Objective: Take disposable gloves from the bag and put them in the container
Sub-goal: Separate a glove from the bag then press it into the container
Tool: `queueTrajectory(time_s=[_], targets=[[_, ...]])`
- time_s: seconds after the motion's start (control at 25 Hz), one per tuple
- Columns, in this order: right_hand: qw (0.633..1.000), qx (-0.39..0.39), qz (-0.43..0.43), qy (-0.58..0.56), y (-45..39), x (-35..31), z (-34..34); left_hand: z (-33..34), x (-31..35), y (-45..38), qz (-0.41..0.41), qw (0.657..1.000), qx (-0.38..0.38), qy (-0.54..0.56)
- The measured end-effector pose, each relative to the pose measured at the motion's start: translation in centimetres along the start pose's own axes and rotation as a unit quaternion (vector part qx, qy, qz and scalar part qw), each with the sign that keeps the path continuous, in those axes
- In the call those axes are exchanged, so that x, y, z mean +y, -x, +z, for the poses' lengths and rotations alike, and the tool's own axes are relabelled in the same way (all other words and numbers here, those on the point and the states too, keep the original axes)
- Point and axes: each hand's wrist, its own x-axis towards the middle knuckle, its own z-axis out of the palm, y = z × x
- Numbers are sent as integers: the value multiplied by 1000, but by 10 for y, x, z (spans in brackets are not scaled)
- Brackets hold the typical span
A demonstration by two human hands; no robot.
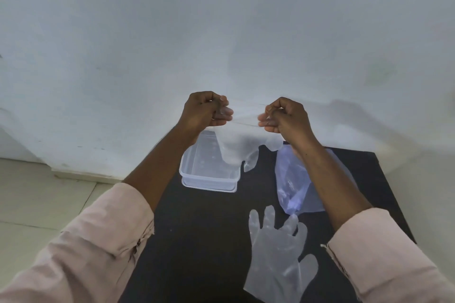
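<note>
At the centre of the frame, the left hand and right hand each pinch an edge of a clear disposable glove, stretching it between them above the open clear container. Right of the container lies a plastic bag. A second glove lies flat at lower centre on the black table.

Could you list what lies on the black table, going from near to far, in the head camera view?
Flat glove → plastic bag → clear container; the held glove hangs above, so is omitted.
</note>
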Motion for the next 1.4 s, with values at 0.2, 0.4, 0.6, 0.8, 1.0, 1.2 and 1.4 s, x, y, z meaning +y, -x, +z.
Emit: queueTrajectory(time_s=[0.2, 0.4, 0.6, 0.8, 1.0, 1.2, 1.4], targets=[[999, 20, 13, 27, -57, -4, 58, -41, -12, -65, -29, 1000, 7, 1], [999, 22, 4, 39, -117, -5, 83, -52, -16, -125, -39, 998, 46, 4], [994, 48, -73, 62, -160, -12, 88, -57, 1, -163, -1, 998, 62, 6], [960, 127, -240, 62, -163, -36, 89, -55, 24, -167, 118, 990, 71, 15], [944, 146, -283, 88, -107, 19, 101, -63, -30, -126, 188, 976, 87, -70], [963, -9, -189, 193, -70, 149, 130, -77, -148, -92, 95, 968, 28, -229], [920, -87, -165, 344, -68, 195, 140, -86, -206, -88, 137, 879, -50, -453]])
